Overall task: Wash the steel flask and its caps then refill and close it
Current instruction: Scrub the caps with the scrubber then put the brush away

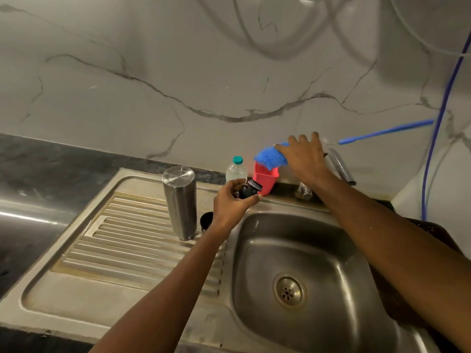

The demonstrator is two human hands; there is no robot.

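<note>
The left hand's [230,205] grip is clamped round a small black flask stopper with a ribbed steel-coloured neck [249,190], fingers curled over it and thumb beneath, held above the back rim of the stainless steel sink [254,250]. The right hand [303,156] lies over a blue fibrous scrub pad [269,159] that sits in the top of a red plastic holder [266,180]. Whether that grip has closed on the pad I cannot tell, since the palm hides it.

The tall brushed-steel flask [179,202] stands on the ribbed draining board [127,238], well apart from both hands and apparently mouth down. A second round black cap [206,220] lies just beside its foot.

My reading is that the washing of the caps is in hand, with the stopper first. The next move calls for lifting the pad free of the holder, bringing it to the stopper over the basin, and getting water from the chrome tap [340,169].

A clear plastic bottle with a teal cap [236,170] stands beside the holder. No label, brand or writing on anything can be read.
</note>
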